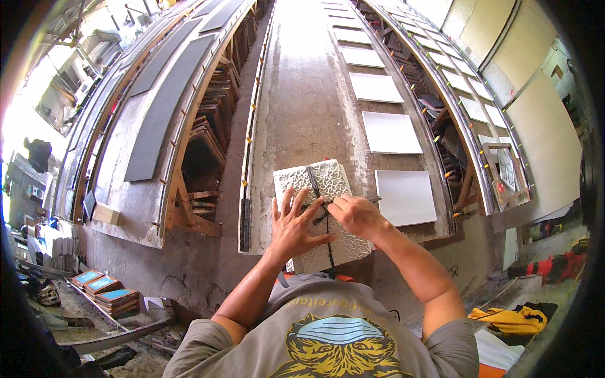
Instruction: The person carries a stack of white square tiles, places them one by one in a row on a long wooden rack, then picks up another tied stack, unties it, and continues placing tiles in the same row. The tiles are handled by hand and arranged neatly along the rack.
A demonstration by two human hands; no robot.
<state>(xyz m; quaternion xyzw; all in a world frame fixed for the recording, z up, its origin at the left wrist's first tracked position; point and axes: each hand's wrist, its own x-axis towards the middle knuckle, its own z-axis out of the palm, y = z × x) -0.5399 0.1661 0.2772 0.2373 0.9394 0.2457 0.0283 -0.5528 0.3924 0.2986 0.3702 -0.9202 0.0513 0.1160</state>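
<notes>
A squarish white stack with a cracked, net-like raised surface (346, 247) lies at the near end of the middle table. Dark strips (313, 181) cross over it like a tie and meet in its middle. My left hand (291, 223) rests on its left part, fingers spread, fingertips beside the crossing. On the right, my right hand (358, 215) is closed, with thumb and fingers pinched at the crossing on what looks like the dark strip. A short end of it sticks out past the knuckles. The fingers hide part of the crossing itself.
The long middle table (296, 107) carries a row of white sheets (405, 197) along its right side. Dark grey panels (173, 107) lie on the left table. A framed screen (504, 173) sits on the right table. Blue-topped framed blocks (116, 296) are stacked lower left.
</notes>
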